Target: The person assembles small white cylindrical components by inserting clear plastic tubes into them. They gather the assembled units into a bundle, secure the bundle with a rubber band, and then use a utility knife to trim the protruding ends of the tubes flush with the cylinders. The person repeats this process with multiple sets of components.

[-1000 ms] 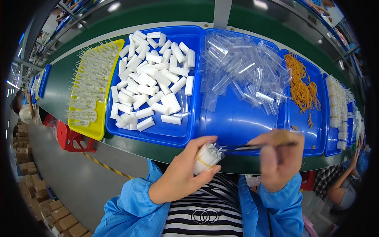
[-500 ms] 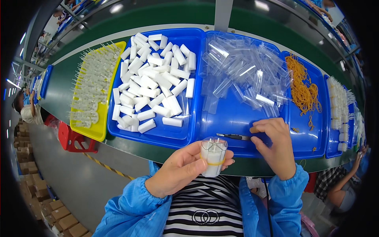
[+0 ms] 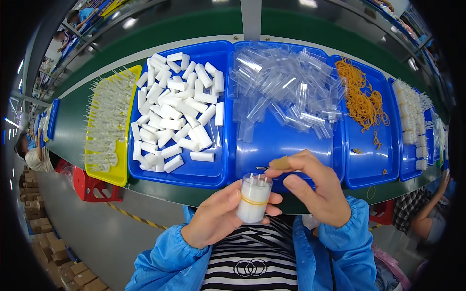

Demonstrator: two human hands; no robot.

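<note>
My left hand (image 3: 213, 213) is closed around a bundle of white pieces in a clear plastic wrap (image 3: 253, 199), held upright over the table's near edge. Rubber bands circle its middle, and thin white stems show at the top. To the right of the bundle hovers my right hand (image 3: 313, 186), with thumb and index finger apart and nothing visible between them. A tan finger cot (image 3: 279, 163) covers its index fingertip, close above the bundle's rim. Behind that hand only a small bit of the tweezers (image 3: 260, 168) shows in the tray.
A blue tray (image 3: 242, 160) holds clear plastic sheets (image 3: 291, 87). White foam-like blocks (image 3: 179, 106) fill the blue tray to the left, beside a yellow tray (image 3: 121, 172) of thin-stemmed pieces. Orange rubber bands (image 3: 359, 97) lie on the right. A red stool (image 3: 92, 186) stands at left.
My right hand has moved left and down, from over the tweezers to beside the bundle. The bundle has tilted and dropped slightly, still in my left hand. The whole view has shifted a little.
</note>
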